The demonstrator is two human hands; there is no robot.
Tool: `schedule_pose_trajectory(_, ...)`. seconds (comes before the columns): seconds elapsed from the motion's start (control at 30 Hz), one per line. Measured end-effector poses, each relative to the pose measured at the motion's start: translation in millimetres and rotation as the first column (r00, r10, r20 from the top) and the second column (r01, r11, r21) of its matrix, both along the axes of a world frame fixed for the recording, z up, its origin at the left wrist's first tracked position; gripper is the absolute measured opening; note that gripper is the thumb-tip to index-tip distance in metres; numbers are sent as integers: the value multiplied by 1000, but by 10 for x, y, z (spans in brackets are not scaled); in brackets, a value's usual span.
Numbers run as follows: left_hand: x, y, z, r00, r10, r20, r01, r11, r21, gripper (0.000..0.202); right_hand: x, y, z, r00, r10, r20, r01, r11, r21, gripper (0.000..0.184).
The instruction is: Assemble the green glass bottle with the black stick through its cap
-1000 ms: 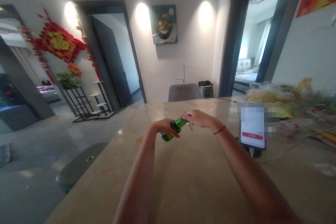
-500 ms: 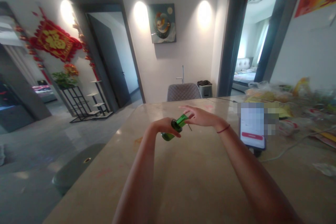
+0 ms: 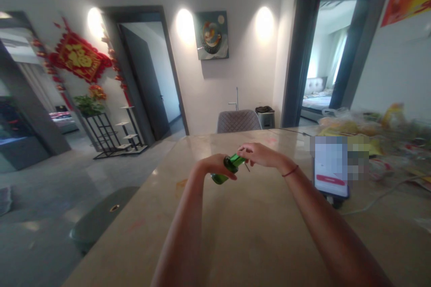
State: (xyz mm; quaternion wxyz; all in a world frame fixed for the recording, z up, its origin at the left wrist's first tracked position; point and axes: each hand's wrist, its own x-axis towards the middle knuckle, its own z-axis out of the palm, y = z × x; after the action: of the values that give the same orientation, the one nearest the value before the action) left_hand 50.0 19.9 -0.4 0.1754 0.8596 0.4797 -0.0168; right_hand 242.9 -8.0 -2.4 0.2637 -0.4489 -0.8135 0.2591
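My left hand [image 3: 215, 164] is wrapped over a dark green rounded container [image 3: 219, 179] with a dark ring-shaped rim, held tilted just above the table or resting on it; I cannot tell which. A bright green, glossy piece [image 3: 237, 159] juts from the rim toward the right. The fingertips of my right hand [image 3: 257, 154] are closed on its far end. A thin dark stick [image 3: 247, 167] shows beneath those fingers; what it belongs to is unclear. Much of the container is hidden by my left hand.
A phone [image 3: 332, 168] with a cable stands on the beige table [image 3: 249, 228] to the right. Plastic bags [image 3: 357, 121] and clutter lie behind it. A grey chair [image 3: 239, 121] is at the far edge, and a green stool [image 3: 97, 215] at the left.
My right fingers, more spread before, have curled in around the end of the bright green piece. The left hand keeps its grip. The whole view has shifted slightly.
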Motion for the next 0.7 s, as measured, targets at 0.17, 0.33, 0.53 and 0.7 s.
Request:
schedule_pose_trajectory(0.17, -15, 12, -4, 1000, -1, -8, 1, 1000, 6, 51, 21, -7, -20, 993, 105, -51, -100, 990, 96, 55)
schedule_pose_trajectory(0.33, -15, -8, 9, 1000, 4, 1, -4, 1000, 12, 48, -7, 61, -73, 995, -53, -89, 66, 986, 151, 55)
schedule_pose_trajectory(0.53, -4, 4, 0, 1000, 4, -21, -4, 1000, 10, 49, -12, 76, -58, 996, -88, -8, 88, 980, 177, 33)
schedule_pose_trajectory(0.7, -5, 25, -10, 1000, -1, -23, 1, 1000, 13, 49, 22, 42, -49, 998, -10, -58, 19, 987, 157, 46)
